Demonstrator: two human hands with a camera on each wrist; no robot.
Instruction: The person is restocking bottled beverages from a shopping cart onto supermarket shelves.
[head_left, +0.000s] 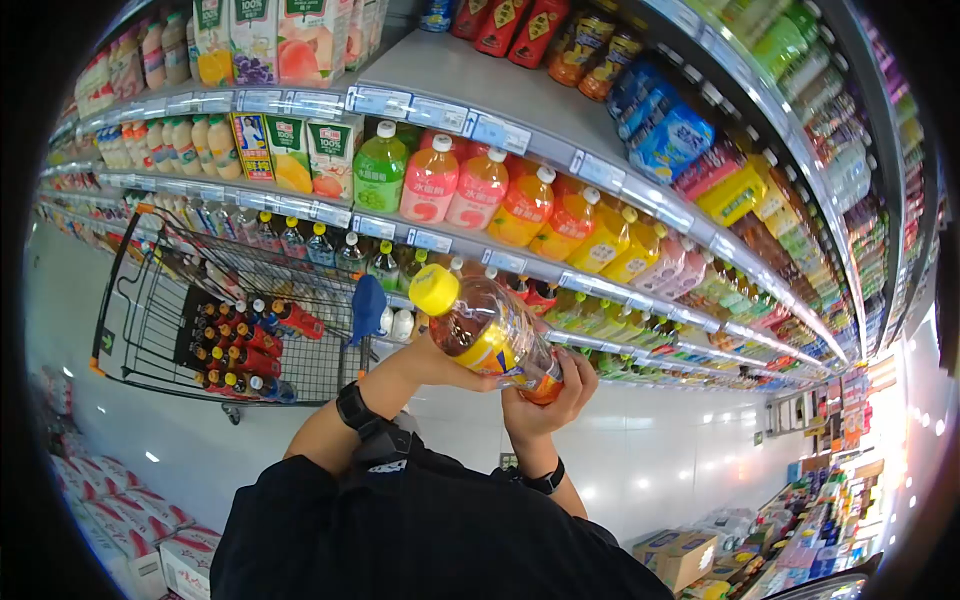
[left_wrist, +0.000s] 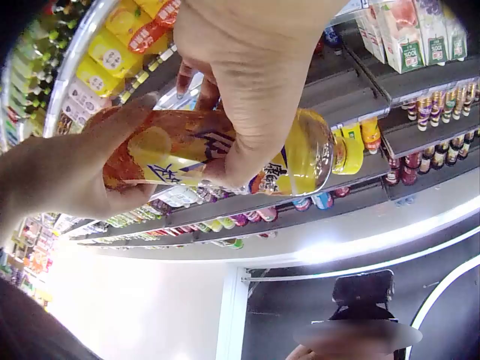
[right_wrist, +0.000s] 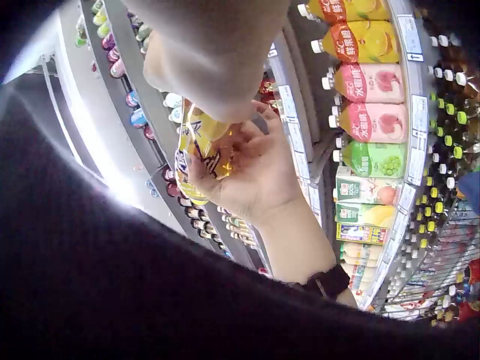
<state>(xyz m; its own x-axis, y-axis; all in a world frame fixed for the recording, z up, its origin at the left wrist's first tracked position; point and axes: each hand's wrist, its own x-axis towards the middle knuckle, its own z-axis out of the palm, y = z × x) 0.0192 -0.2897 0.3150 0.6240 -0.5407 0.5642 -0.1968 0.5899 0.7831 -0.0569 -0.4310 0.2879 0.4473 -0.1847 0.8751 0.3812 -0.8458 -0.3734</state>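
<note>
A large bottle of iced tea (head_left: 480, 310), with a yellow cap and a yellow lemon label, is held tilted in front of the chest, its cap toward the upper left in the head view. My left hand (head_left: 447, 366) grips it around the middle, and in the left wrist view the thumb lies across the label. The right hand (head_left: 556, 394) holds the base end, fingers curled around it. Seen from the right wrist, the bottle (right_wrist: 196, 139) is partly covered by both hands.
A wire shopping cart (head_left: 150, 372) stands at the left, carrying several dark bottles (head_left: 245, 350) with red labels. Tall drink shelves (head_left: 430, 65) curve across the front and right. Cartons (head_left: 130, 510) are stacked at lower left, and a cardboard box (head_left: 680, 560) sits at lower right.
</note>
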